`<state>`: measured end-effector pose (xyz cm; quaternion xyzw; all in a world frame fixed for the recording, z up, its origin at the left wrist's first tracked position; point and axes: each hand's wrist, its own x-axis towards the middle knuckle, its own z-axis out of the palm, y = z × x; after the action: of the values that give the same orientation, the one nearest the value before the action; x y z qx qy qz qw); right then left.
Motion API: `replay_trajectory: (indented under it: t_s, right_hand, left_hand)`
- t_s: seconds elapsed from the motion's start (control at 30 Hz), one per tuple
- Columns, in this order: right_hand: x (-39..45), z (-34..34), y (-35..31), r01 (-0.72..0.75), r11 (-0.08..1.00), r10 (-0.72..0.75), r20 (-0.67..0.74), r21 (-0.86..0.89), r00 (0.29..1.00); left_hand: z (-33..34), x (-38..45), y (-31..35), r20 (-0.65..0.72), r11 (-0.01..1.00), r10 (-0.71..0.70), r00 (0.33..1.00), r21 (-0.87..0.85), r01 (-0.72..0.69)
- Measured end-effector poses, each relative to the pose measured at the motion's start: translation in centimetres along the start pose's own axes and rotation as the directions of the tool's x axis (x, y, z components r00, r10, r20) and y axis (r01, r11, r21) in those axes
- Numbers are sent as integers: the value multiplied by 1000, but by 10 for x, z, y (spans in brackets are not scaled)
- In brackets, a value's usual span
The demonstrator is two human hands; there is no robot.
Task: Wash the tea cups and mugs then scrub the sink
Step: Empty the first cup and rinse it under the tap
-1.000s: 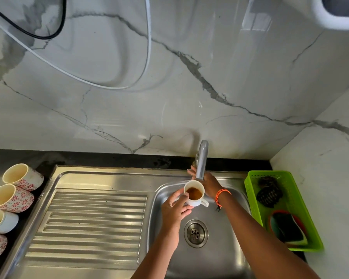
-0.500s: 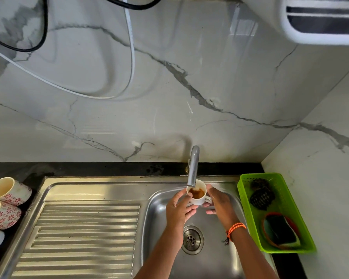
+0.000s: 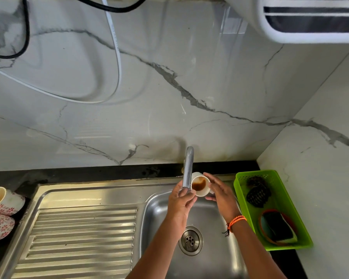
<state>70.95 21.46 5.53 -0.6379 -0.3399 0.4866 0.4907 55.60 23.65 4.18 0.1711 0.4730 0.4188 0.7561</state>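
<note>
Your left hand and right hand hold the cup between them, tipped on its side over the sink, brown liquid pooled inside and its mouth toward you. Your left fingers curl under it behind the tap, while your right fingers lie fairly straight against its far side. More cups lie well to your left hand's left, the basket just right of your right hand.

The tap stands over the back of the basin, with both hands and a cup crowded under its spout. The drainboard lies bare to the left. Cups line the left edge; a green basket blocks the right.
</note>
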Motion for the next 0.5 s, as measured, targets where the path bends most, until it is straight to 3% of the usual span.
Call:
replay_trajectory:
  t_s: [0.3,0.5]
  right_hand:
    - [13,30,2,-121,977,102,116,177,988]
    - [9,54,11,-186,958,163,118,219,980]
  left_hand:
    - [-21,-2,22,-35,980,178,983,95,-174]
    - [-43,-11,34,-47,980,154,987,132,-147]
